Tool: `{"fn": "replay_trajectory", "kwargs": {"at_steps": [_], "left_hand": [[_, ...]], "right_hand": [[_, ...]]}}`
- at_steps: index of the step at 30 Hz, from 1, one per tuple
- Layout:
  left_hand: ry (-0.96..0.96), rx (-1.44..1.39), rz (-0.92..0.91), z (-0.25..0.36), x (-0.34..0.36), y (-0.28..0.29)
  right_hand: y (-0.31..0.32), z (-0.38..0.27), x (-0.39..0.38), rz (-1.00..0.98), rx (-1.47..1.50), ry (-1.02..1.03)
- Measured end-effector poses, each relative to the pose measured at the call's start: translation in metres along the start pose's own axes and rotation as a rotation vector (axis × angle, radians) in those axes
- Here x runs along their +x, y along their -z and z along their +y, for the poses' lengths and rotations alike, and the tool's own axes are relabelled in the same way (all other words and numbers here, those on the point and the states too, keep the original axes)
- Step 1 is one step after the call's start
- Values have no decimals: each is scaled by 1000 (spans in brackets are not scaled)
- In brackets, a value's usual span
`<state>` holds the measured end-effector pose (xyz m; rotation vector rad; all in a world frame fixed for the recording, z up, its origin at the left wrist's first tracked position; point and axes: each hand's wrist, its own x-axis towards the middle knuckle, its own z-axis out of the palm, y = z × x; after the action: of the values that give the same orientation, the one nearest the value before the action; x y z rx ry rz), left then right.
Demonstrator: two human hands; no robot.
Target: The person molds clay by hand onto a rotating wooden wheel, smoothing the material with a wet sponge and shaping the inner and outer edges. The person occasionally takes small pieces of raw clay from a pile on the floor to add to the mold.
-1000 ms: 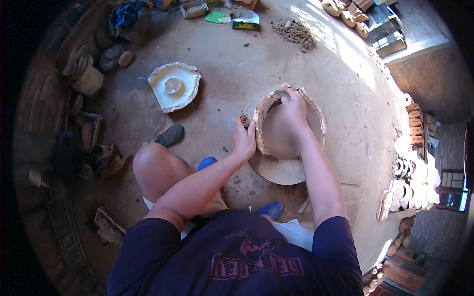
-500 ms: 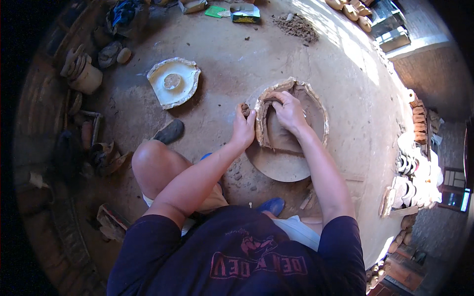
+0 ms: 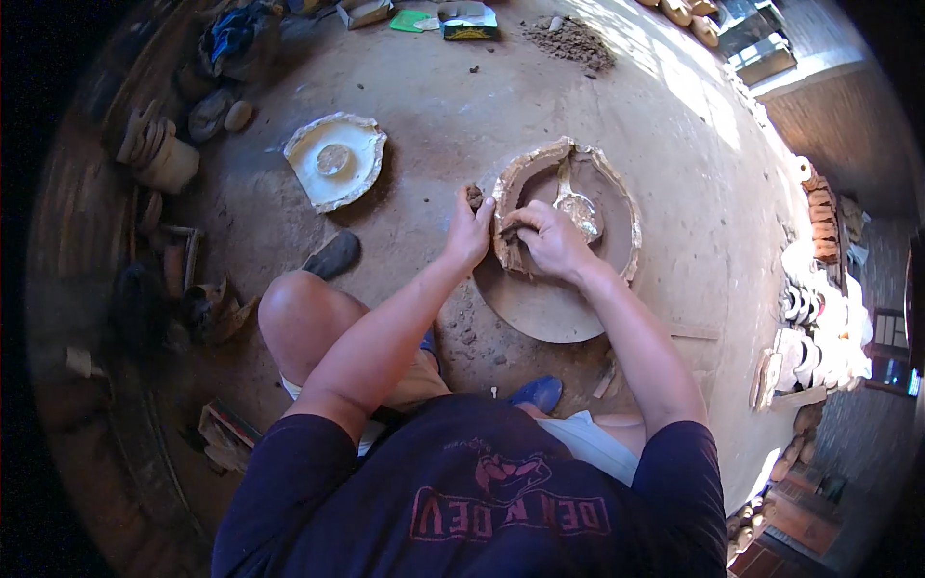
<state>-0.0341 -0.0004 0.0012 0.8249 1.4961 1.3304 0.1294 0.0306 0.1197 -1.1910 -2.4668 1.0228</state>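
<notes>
My left hand (image 3: 467, 231) grips a dark lump of clay (image 3: 474, 197), just left of a broken-edged plaster mould (image 3: 628, 207). The mould sits on a wide round board (image 3: 535, 318). Inside it, my right hand (image 3: 549, 241) has its fingers curled onto a strip of clay (image 3: 511, 236) along the left wall. An inner piece with a pale, mottled top (image 3: 578, 212) shows behind that hand, partly hidden by it.
A white mould piece (image 3: 358, 173) with a central knob lies to the left. Beyond are loose clay (image 3: 568, 48) and boxes (image 3: 467, 24). Stacked pots (image 3: 159, 154) line the left edge; pottery pieces (image 3: 800, 318) line the right. A dark shoe (image 3: 330, 255) rests by my left knee.
My right hand has moved from the far end of the mould's left wall toward the nearer end, exposing more of the interior. My left hand, still holding clay, has moved slightly upward.
</notes>
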Motion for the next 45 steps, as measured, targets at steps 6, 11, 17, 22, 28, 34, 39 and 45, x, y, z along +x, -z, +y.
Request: {"fn": "replay_trajectory", "kwargs": {"at_steps": [6,11,17,22,28,34,39,45], "left_hand": [[46,84,-34,13,1,11],[22,134,19,37,-32,4],[-258,65,-273,60,-81,-6],[-1,-249,-123,55,-62,-4],[91,-93,128,28,-15,13],[-108,199,99,12,-21,3],[-180,264,36,16,-9,-4],[-219,182,-1,13,4,-7]], "right_hand": [[-6,-25,-57,-120,108,-21],[-16,-4,-91,421,514,-291],[-22,-54,-69,508,618,-335],[-11,-51,-61,397,567,-310],[20,-62,-57,-78,-131,-162],[23,13,45,191,175,-499],[9,31,56,63,-304,-202],[-13,5,14,-218,-399,-303]]}}
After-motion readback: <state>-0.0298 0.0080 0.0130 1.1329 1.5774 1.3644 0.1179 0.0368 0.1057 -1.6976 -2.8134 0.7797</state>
